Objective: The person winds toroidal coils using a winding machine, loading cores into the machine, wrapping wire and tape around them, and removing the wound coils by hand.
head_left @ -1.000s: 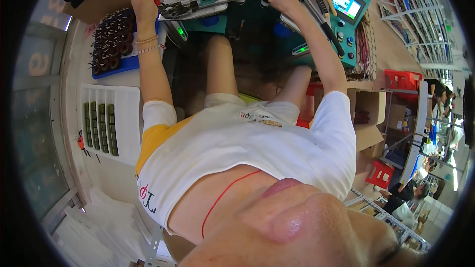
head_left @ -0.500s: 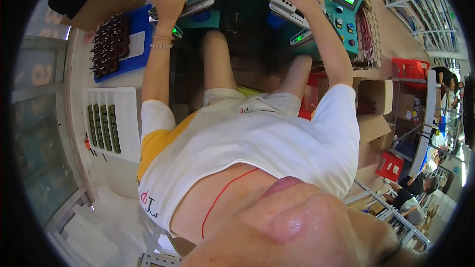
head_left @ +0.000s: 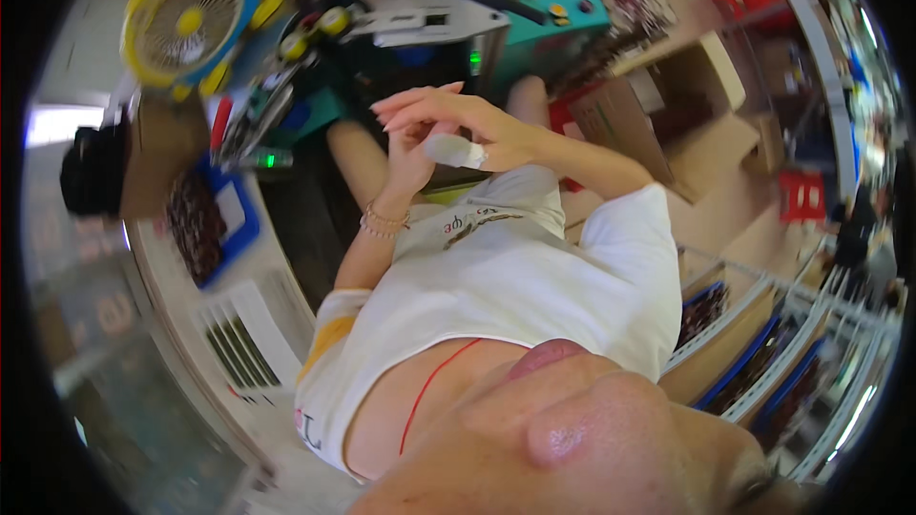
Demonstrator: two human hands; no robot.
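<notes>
Watching from my remote seat, head view, slightly blurred. Biggest first: teal box-shaped machine housing with coloured round buttons [head_left: 549, 43], ahead and right; brown cardboard box with open flaps [head_left: 611, 124], right of the lap [head_left: 520, 205]; round yellow-rimmed fan [head_left: 191, 19], far ahead left. Smaller: blue rectangular plastic tray [head_left: 250, 229] with dark brown parts [head_left: 196, 234], left; shallow white tray [head_left: 277, 329] with dark green rods [head_left: 239, 351], nearer the body; pale flat metal rail [head_left: 405, 24] beyond the hands; black-handled hammer [head_left: 506, 3] just past it. The right hand [head_left: 491, 129] and left hand [head_left: 412, 157] meet over the lap: right fingers nearly straight, laid across the left, thumb standing off from them; left partly covered, so I cannot tell whether it closes on anything. Smallest: white sleeve-like finger wrapping [head_left: 453, 150], seemingly on the right thumb, between the hands. I judge it light, soft, not very slippery, easily creased or torn; best hold, a light pinch at the cuff by the thumb's base. Edges: box flaps sit right of the forearm, rail's near edge ahead of the fingertips, not touching. Most room, I reckon, is over the lap, toward the body.
</notes>
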